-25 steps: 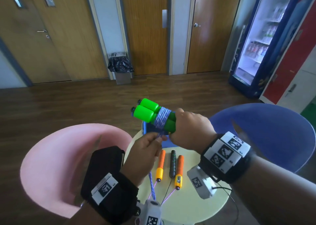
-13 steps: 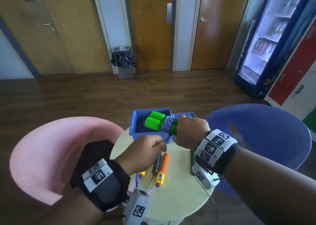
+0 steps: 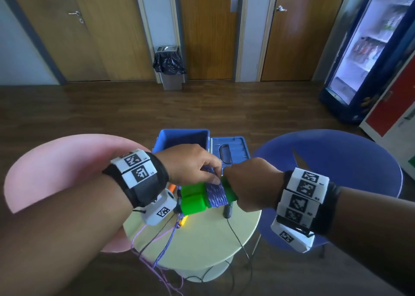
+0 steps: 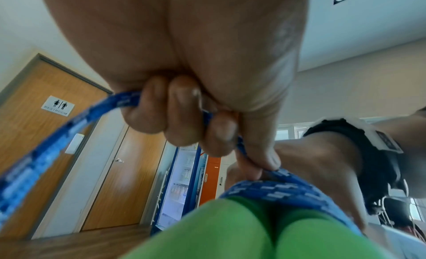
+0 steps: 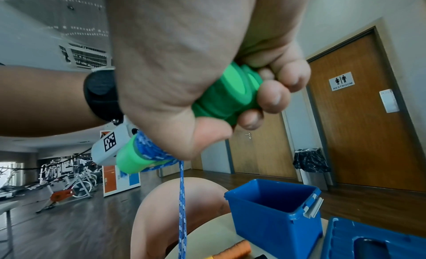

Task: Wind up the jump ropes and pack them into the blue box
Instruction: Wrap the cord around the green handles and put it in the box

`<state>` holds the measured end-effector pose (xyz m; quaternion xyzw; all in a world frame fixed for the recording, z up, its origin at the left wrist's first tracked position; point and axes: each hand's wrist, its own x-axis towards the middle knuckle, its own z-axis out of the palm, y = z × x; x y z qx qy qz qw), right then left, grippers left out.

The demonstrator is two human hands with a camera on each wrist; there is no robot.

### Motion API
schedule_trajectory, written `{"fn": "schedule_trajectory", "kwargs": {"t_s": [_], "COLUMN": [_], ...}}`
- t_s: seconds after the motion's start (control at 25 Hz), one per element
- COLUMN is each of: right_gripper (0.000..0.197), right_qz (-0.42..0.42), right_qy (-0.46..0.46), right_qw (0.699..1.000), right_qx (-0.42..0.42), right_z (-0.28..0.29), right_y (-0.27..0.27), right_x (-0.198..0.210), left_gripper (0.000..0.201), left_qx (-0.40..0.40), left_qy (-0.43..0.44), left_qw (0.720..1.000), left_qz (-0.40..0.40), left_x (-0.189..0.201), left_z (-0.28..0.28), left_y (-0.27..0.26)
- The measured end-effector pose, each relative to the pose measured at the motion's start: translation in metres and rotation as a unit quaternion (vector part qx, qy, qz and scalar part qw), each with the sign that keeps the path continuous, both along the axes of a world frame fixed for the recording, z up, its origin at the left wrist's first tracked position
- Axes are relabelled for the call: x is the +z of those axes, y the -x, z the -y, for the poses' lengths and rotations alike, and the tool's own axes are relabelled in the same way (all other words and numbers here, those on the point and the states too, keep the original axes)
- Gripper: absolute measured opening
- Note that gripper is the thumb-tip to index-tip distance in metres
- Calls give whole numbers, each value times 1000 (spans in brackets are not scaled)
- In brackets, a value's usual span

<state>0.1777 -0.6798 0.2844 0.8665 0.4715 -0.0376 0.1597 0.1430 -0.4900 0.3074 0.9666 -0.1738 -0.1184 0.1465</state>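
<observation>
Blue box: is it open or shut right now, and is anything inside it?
Open. The blue box has no lid on; its lid lies beside it on the table. The visible interior looks empty, though its floor is hidden.

Head view steeply down over the table (image 3: 202, 246); 2 wrist views upward, close, sharing the green handles (image 3: 193, 202).
</observation>
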Motion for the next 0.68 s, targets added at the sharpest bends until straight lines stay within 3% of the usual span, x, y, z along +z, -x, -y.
{"fn": "schedule_trajectory", "kwargs": {"t_s": [0.28,0.48,0.6,0.68], "right_gripper": [23,29,29,34], "right_qz": [-8,-45,-102,-125], "right_qy": [-6,-79,-189,-257], "right_qw": [996,989,973,956], "right_qx": [92,113,88,71], "right_z": [40,64,73,74], "right_y": [1,-4,-4,-3], "right_x": [23,44,45,42], "left_gripper": [9,10,17,39], "left_qx": [25,49,83,164], "left_qy": [171,313,460,583], "left_qw": [983,944,876,778], "left_qz": [-57,-87,-119,-166], "left_x": [-12,-18,-25,-41], "left_z": [17,30,38,45], "left_y": [0,3,5,8]}}
